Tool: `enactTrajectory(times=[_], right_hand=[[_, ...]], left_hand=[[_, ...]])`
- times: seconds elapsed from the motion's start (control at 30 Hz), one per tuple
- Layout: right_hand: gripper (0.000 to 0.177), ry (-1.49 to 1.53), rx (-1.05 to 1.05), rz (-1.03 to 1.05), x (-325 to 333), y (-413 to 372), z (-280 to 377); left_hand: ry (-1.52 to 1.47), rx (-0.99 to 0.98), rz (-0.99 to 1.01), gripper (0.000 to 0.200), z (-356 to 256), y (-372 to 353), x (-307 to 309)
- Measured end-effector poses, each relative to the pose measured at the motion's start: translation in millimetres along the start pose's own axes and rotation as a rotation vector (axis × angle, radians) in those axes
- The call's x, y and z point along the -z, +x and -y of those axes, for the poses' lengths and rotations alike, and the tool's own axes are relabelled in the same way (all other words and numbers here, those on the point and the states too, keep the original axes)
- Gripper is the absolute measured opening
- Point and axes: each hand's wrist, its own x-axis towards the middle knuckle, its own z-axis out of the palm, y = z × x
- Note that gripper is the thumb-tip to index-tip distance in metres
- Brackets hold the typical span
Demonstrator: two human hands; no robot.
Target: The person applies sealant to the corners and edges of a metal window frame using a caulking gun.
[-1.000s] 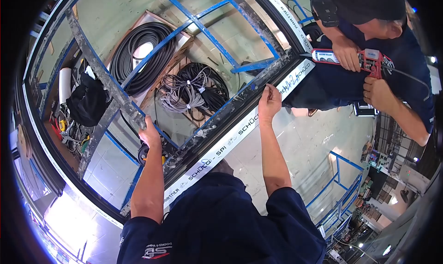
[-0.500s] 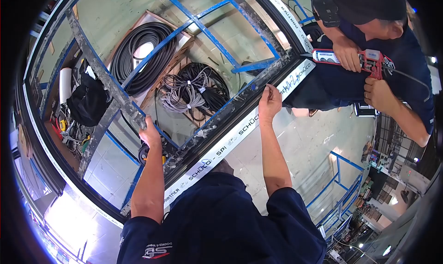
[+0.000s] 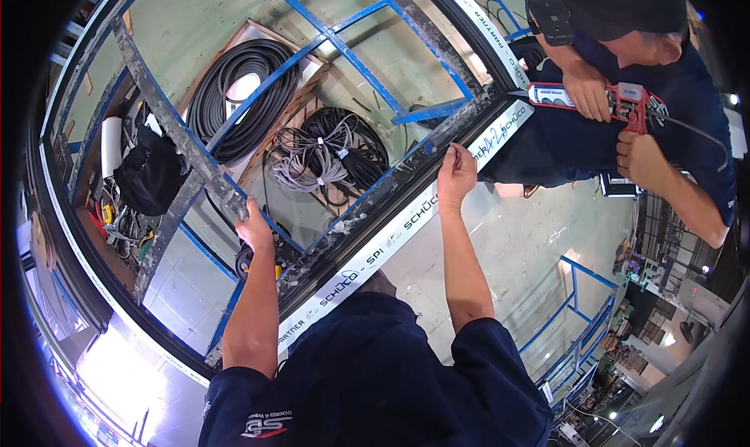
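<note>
Frame profile (image 3: 391, 234) pinched at R hand (image 3: 457, 173) fingertips, crossbar (image 3: 176, 130) in L hand (image 3: 255, 230)

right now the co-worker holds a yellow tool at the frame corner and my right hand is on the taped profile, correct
No: the head view shows the co-worker's tool is red, not yellow. Your right hand is on the taped profile.

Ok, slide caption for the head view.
Left hand on grey bar, right hand on dark frame; co-worker holds red tool.
</note>
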Motion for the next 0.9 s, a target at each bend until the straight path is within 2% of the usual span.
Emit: enactTrajectory(times=[0.2,0.53,0.63,0.73,0.9], right_hand=[[0.01,0.013,-0.046,0.011,3.2,1.2,11.3],[0.01,0.008,-0.029,0.015,3.9,1.4,9.5],[0.01,0.006,-0.033,0.005,4.1,1.2,11.0],[0.013,-0.01,0.016,-0.01,2.4,1.1,6.7],[0.012,0.007,0.008,-0.01,1.5,1.3,5.2]], left_hand=[[0.004,-0.005,-0.016,0.059,20.4,14.6,-7.8],[-0.016,0.069,0.013,0.06,20.1,15.8,-7.4],[-0.022,0.011,-0.013,0.058,22.2,15.5,-8.4],[-0.028,0.142,0.051,0.056,-9.9,-3.7,2.9],[-0.024,0.041,0.007,0.058,17.0,13.0,-6.8]])
